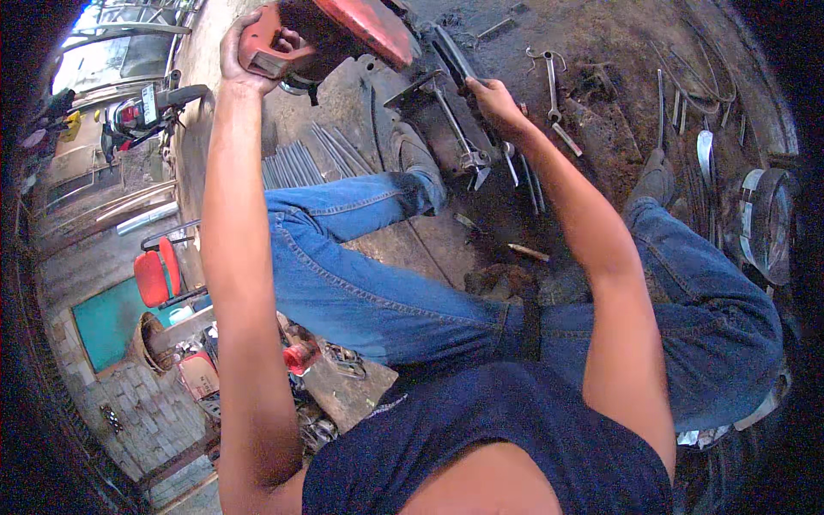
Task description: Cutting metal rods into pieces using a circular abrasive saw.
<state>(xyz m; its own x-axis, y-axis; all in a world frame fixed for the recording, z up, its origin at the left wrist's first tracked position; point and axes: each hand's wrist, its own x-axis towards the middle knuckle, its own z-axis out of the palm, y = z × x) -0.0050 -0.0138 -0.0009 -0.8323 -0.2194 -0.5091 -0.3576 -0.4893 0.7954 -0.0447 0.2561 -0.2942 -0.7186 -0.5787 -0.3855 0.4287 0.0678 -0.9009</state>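
My left hand [262,53] is closed around the red handle [264,43] of a power tool that looks like a cut-off saw, at the top of the view. The saw's red guard [369,30] reaches toward the right; its blade is mostly hidden. My right hand [499,105] grips the near end of a dark metal bar [451,53], whose far end lies close to the guard. Just below the bar is a metal screw clamp [463,142]. A combination wrench [552,86] rests on the ground to the right of my right hand.
Thin metal rods [300,163] lie by my left leg, and a pencil-like stick [528,251] between my legs. A coil of metal strip [768,215] stands at the right. Further left are a motorcycle [142,112] and a red chair [157,273].
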